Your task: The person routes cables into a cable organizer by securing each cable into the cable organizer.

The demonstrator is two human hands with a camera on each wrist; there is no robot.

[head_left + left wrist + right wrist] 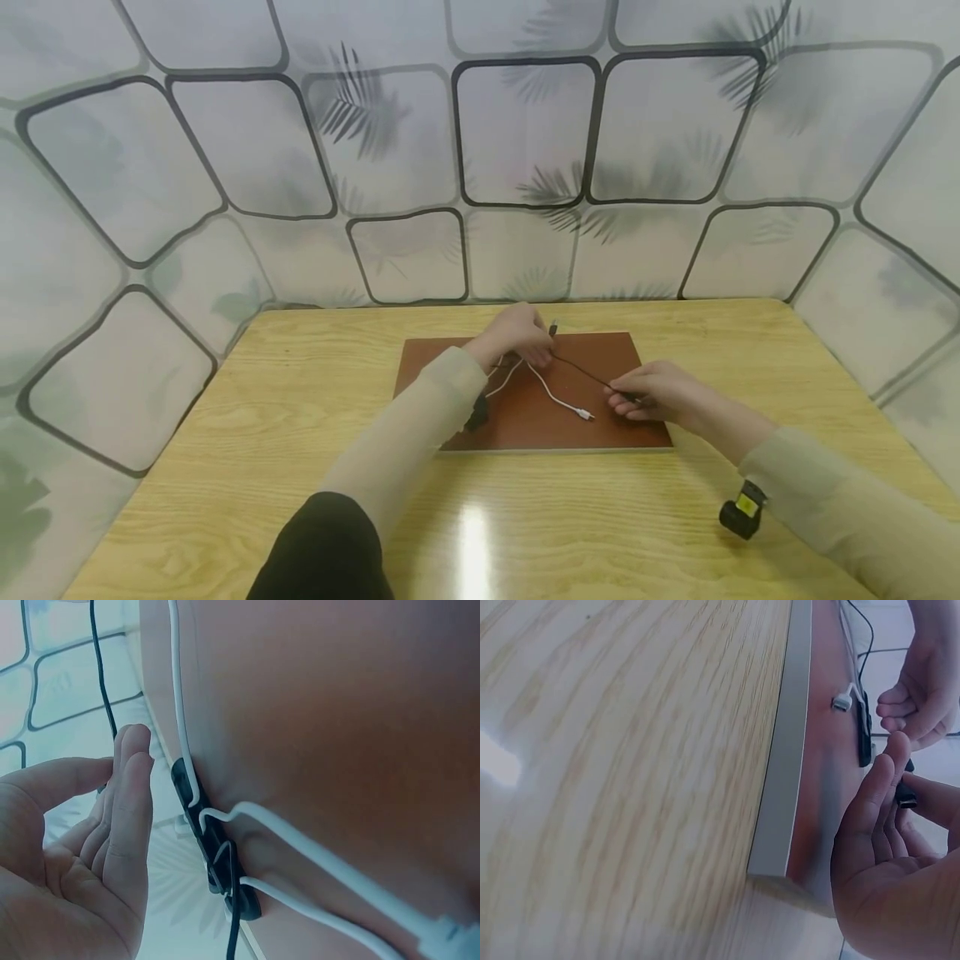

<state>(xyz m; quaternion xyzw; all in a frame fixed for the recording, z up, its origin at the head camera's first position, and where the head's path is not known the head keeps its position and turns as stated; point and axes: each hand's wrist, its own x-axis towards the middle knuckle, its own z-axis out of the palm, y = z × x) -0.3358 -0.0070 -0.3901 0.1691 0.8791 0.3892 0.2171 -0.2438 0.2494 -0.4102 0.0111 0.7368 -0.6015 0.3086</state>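
Note:
A thin black cable (pixel 581 368) stretches between my two hands above a brown board (pixel 540 429). My left hand (pixel 517 331) pinches it between thumb and fingers; a dark plug (pixel 553 328) sticks up beside those fingers. Near the board's right side, my right hand (pixel 651 390) holds the other end, its black plug (pixel 906 796) showing between thumb and fingers in the right wrist view. A black cable holder (pixel 214 840) sits along the board's edge, beside my left hand. Several white cables (pixel 315 859) and a black one (pixel 235 900) run through it. One white plug (pixel 583 413) lies over the board.
The board lies on a light wooden table (pixel 300 450). Behind the table hangs a patterned cloth (pixel 525 133) with dark outlines and leaf prints. A small black camera (pixel 742 510) is strapped below my right sleeve.

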